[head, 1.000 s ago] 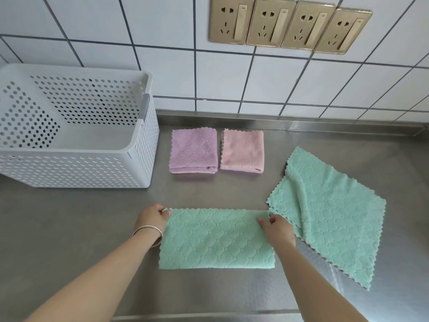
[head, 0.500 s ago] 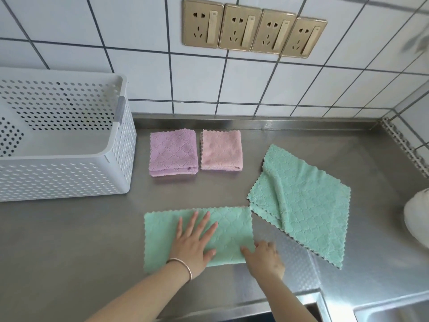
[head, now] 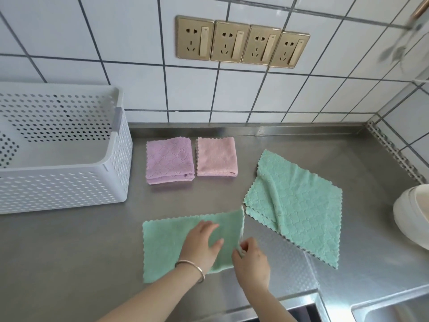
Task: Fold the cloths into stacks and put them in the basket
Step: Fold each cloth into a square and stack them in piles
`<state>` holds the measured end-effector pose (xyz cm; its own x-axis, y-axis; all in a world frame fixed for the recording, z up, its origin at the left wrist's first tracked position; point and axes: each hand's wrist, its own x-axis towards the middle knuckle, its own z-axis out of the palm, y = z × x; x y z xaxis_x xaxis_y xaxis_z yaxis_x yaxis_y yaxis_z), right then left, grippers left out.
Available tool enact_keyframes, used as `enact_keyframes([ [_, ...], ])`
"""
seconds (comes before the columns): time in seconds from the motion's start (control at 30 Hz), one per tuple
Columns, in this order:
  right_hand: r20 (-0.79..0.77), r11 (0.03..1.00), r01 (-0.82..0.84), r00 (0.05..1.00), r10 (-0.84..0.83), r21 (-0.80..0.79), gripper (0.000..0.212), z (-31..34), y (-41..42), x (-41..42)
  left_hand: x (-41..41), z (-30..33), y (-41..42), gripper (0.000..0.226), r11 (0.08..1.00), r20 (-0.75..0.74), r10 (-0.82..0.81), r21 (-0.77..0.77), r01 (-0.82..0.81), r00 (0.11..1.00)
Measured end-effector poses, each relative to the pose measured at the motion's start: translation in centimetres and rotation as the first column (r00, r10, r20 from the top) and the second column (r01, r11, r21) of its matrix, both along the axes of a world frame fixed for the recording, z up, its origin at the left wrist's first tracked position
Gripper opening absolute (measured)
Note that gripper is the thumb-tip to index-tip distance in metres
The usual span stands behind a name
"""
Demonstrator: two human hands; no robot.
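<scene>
Colours and patterns, worktop scene.
Two mint-green cloths, one near (head: 167, 247), one to the right (head: 301, 210), both quilted diamond texture, scalloped edges. Lilac cloth (head: 169, 160), same diamond quilting; pink cloth (head: 217, 156), plainer nap. Basket (head: 116, 163) white, perforated dot grid. Worktop (head: 69, 240) grey brushed steel, embossed dimples near front. Wall tiles (head: 139, 84) white, dark grout; sockets (head: 242, 41) gold. Bangle (head: 192, 267) silver.

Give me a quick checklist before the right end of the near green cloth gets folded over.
1. Left hand flat, pinning the half-folded green cloth: ok.
2. Right hand pinches its right edge: ok.
3. Landing half lies flat: ok.
4. Second green cloth clear of the fold: cannot tell, corners nearly meet.
5. Purple cloth and pink cloth folded: ok.
6. Basket has room: ok.
</scene>
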<state>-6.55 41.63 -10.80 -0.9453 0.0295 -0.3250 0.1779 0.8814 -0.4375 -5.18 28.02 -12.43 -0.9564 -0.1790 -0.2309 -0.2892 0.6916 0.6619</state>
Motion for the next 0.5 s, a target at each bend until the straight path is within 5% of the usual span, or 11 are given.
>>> enact_keyframes([
  [0.13,-0.147,0.997,-0.067,0.987,0.062,-0.030,0.017,0.2,-1.8,0.9,-1.1,3.3,0.7,0.015,0.893,-0.012,0.227,0.403,-0.203,0.974],
  [0.5,-0.320,0.953,-0.302,0.905,0.281,-0.016,0.045,0.2,-4.6,2.5,-1.0,3.5,-0.9,0.029,0.871,0.104,0.392,0.277,-0.405,0.914],
])
